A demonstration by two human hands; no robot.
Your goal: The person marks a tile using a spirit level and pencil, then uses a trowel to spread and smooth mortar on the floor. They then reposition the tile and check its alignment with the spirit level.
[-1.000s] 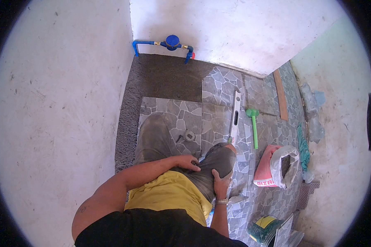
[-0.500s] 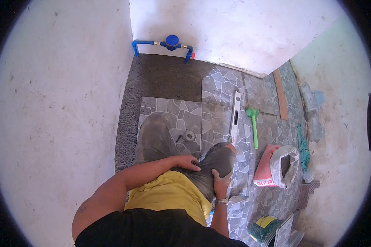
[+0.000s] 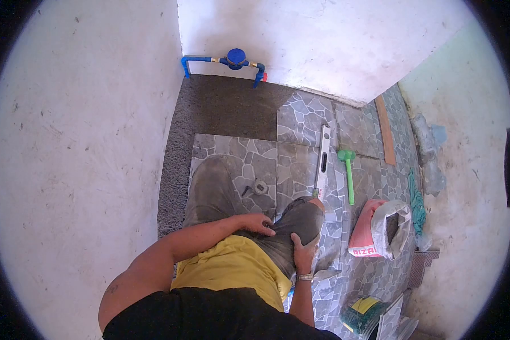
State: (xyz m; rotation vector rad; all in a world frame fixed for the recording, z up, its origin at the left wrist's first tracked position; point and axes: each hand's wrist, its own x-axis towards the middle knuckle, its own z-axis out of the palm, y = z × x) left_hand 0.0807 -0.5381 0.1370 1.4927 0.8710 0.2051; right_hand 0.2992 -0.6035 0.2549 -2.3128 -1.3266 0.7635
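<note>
My left hand (image 3: 258,224) rests over my lap on the dark trousers (image 3: 280,239), its fingers loosely bent and apart. Lying on my other thigh is my right hand (image 3: 304,251), thumb spread from the fingers and a watch (image 3: 305,277) on the wrist. Neither hand shows a tool. On the stone-patterned tile (image 3: 235,148) between my knees lies a small round grey thing (image 3: 260,186) with a small black piece (image 3: 246,191) beside it. A spirit level (image 3: 323,158) lies past my right knee, and a green mallet (image 3: 348,170) is to its right.
Bare dark mortar (image 3: 232,105) lies beyond the tile, under a blue water meter (image 3: 236,58) with pipes. A rough strip runs along the left wall (image 3: 85,141). To the right are an open bag (image 3: 374,229), a wooden board (image 3: 385,130), a teal cloth (image 3: 416,204) and a green container (image 3: 361,313).
</note>
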